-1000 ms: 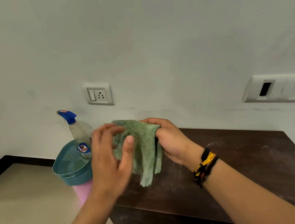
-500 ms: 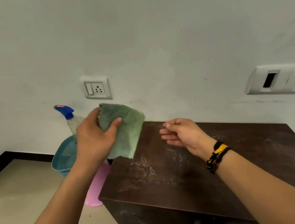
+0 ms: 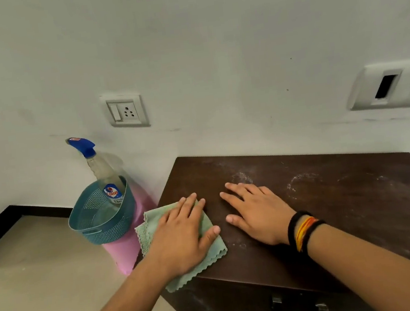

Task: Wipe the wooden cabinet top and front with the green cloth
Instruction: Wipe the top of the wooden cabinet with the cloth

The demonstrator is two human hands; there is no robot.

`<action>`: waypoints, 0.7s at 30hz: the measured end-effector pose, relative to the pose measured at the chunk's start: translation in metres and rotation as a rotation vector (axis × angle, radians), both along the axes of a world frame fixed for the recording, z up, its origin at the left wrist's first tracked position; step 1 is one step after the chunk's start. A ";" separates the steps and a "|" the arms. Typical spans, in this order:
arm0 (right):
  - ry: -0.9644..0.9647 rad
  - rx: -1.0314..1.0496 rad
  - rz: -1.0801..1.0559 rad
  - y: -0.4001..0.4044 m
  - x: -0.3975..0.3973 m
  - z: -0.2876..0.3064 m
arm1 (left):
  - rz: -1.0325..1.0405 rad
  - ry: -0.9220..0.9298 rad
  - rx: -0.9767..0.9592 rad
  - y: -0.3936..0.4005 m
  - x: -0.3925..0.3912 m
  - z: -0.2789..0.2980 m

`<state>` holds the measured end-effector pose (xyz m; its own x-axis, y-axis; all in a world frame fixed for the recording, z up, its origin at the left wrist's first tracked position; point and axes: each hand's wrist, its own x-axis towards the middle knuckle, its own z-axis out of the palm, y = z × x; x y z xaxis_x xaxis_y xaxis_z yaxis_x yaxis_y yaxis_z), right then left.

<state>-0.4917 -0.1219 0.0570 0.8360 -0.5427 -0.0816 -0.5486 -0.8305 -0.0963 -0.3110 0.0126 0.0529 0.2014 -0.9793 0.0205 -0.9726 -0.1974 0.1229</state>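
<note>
- Since half a second ago, both hands have come down onto the wooden cabinet (image 3: pixel 321 208): the left hand (image 3: pixel 183 238), which held the green cloth (image 3: pixel 212 251) up in the air, now presses it flat on the cabinet top, and the right hand (image 3: pixel 257 213) has dropped from mid-air to lie palm-down on the bare wood.
- Left hand's grip: fingers spread wide and flat on the cloth, not curled around it.
- Right hand's grip: wide, fingers splayed, holding nothing; it sits just beside the left hand, toward the centre of the frame.
- Folded green cloth lies at the near left corner of the cabinet top, lower centre of the frame, with its scalloped edge overhanging the left side and the front edge.
- Pale dusty smudges (image 3: pixel 297 182) mark the dark wood to the right of the hands.
- Black, orange and yellow bands (image 3: pixel 303 231) circle the right wrist.
- At centre left, a blue mesh basket (image 3: pixel 99 227) sits on a pink container (image 3: pixel 123 253) beside the cabinet, holding a spray bottle (image 3: pixel 105 175) with a blue trigger.
- On the white wall above is a socket plate (image 3: pixel 126 112); another plate (image 3: pixel 391 84) is at the right edge.
</note>
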 end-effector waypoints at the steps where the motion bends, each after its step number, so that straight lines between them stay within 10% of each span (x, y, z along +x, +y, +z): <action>1: 0.004 -0.010 -0.005 0.000 -0.001 -0.003 | 0.009 -0.013 0.059 -0.004 0.001 -0.007; 8: -0.046 -0.003 -0.047 0.003 -0.002 -0.013 | 0.203 -0.030 0.050 0.018 -0.003 -0.014; 21: -0.081 -0.003 -0.152 0.004 -0.003 -0.018 | -0.036 0.003 0.019 0.014 -0.026 -0.016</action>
